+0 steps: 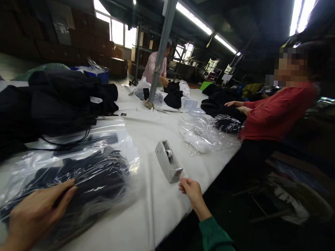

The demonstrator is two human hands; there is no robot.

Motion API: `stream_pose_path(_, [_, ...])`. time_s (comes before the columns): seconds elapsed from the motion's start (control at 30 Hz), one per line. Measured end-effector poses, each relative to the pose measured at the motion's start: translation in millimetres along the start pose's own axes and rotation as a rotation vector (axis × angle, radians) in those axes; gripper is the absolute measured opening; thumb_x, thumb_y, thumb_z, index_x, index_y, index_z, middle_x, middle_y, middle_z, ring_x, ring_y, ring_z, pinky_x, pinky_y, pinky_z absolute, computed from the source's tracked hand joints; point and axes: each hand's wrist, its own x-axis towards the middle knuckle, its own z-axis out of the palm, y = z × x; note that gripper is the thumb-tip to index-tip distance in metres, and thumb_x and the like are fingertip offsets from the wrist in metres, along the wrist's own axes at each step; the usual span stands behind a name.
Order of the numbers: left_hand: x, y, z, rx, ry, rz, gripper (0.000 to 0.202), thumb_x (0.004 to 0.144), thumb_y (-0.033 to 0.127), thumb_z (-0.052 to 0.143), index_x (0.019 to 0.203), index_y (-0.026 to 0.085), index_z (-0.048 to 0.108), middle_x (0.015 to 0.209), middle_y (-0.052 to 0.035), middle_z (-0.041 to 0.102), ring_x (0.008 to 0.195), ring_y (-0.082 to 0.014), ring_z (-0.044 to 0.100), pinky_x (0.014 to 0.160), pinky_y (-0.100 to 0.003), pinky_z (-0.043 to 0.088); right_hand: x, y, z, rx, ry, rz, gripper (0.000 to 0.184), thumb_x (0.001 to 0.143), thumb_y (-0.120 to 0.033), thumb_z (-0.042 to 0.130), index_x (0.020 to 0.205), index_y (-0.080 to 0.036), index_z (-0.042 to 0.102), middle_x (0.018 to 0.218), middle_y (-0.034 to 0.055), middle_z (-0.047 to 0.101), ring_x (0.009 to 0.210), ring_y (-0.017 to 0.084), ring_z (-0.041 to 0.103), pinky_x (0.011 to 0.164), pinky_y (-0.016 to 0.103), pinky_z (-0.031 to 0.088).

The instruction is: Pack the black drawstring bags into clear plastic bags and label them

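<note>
My left hand (38, 212) lies flat, fingers stretched out, on a clear plastic bag (69, 176) that holds a folded dark garment, at the near left of the white table (149, 203). My right hand (190, 189), in a green sleeve, is curled with fingers pinched together right at the front end of a grey tape dispenser (168, 161). What the fingers pinch is too small to make out.
A pile of black garments (45, 100) fills the left side. Crumpled clear bags (203, 135) lie at the right. A person in red (272, 112) sits at the table's right edge; another in pink (156, 65) stands at the far end behind a metal post (161, 54).
</note>
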Motion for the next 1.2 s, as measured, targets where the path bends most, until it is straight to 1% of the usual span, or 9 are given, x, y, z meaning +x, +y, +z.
stream_pose_path(0.13, [11,10,-6.9,0.133,-0.02,0.105,0.024,0.089,0.036,0.064,0.109,0.023,0.069,0.092,-0.003,0.076,0.074,-0.0212,0.068,0.069,-0.033,0.047,3,1,6,-0.009,0.023,-0.016,0.046,0.061,-0.06,0.066,0.071,-0.015,0.067,0.055,0.0015,0.061,0.046,0.015,0.054,0.045,0.026,0.043])
stream_pose_path(0.33, [23,16,-9.9,0.074,-0.046,0.08,0.017,0.091,0.03,0.062,0.104,0.021,0.067,0.093,-0.0017,0.076,0.076,-0.0177,0.071,0.073,-0.031,0.05,17,-6,3,-0.099,0.02,-0.01,0.046,0.056,-0.058,0.066,0.073,-0.015,0.068,0.054,0.0026,0.063,0.048,0.017,0.055,0.048,0.029,0.047])
stream_pose_path(0.57, [28,21,-14.9,0.063,-0.059,0.092,0.016,0.092,0.029,0.058,0.101,0.02,0.068,0.09,-0.004,0.076,0.074,-0.0177,0.07,0.073,-0.031,0.05,-7,-3,-7,-0.265,0.017,-0.02,0.044,0.052,-0.063,0.06,0.062,-0.02,0.065,0.046,0.0046,0.06,0.043,0.023,0.055,0.045,0.036,0.049])
stream_pose_path(0.67, [30,22,-15.7,0.062,-0.053,0.077,0.015,0.092,0.028,0.058,0.099,0.02,0.069,0.087,-0.0044,0.076,0.072,-0.0174,0.07,0.072,-0.031,0.049,-27,-57,6,-0.372,-0.159,-0.265,0.044,0.065,-0.063,0.059,0.073,-0.021,0.069,0.061,0.0064,0.067,0.058,0.026,0.063,0.056,0.038,0.053])
stream_pose_path(0.77, [30,22,-16.2,0.058,-0.055,0.059,0.015,0.093,0.027,0.057,0.098,0.019,0.068,0.086,-0.0042,0.075,0.071,-0.0168,0.069,0.072,-0.03,0.048,-56,-149,37,-0.456,-0.42,-0.67,0.034,0.081,-0.054,0.059,0.082,-0.022,0.07,0.085,0.0084,0.072,0.081,0.026,0.066,0.076,0.035,0.053])
stream_pose_path(0.87, [30,22,-17.4,0.043,-0.072,0.048,0.015,0.093,0.026,0.056,0.099,0.019,0.068,0.087,-0.004,0.076,0.07,-0.0167,0.069,0.071,-0.031,0.047,-83,-241,76,-0.519,-0.904,-1.04,0.027,0.095,-0.04,0.053,0.086,-0.02,0.07,0.081,0.0065,0.07,0.075,0.019,0.063,0.075,0.031,0.05])
stream_pose_path(0.93, [30,22,-17.9,0.035,-0.075,0.046,0.014,0.093,0.025,0.056,0.099,0.019,0.067,0.087,-0.0041,0.076,0.071,-0.0169,0.069,0.07,-0.031,0.047,-95,-284,105,-0.575,-1.199,-1.237,0.024,0.097,-0.034,0.053,0.088,-0.019,0.071,0.082,0.0062,0.069,0.077,0.017,0.061,0.076,0.028,0.048])
stream_pose_path(1.07, [31,21,-17.5,0.034,-0.077,0.053,0.014,0.093,0.024,0.056,0.1,0.019,0.067,0.087,-0.0042,0.075,0.071,-0.0171,0.069,0.07,-0.031,0.046,-96,-319,160,-0.852,-1.513,-1.432,0.018,0.094,-0.023,0.057,0.088,-0.017,0.073,0.079,0.0039,0.071,0.072,0.014,0.06,0.071,0.024,0.045])
stream_pose_path(1.2, [33,21,-17.6,0.022,-0.064,0.069,0.013,0.093,0.023,0.055,0.1,0.019,0.065,0.088,-0.004,0.075,0.072,-0.0167,0.069,0.071,-0.031,0.046,-85,-318,202,-1.157,-1.512,-1.533,0.012,0.084,-0.015,0.064,0.078,-0.018,0.074,0.07,0.0008,0.07,0.055,0.011,0.051,0.055,0.023,0.037])
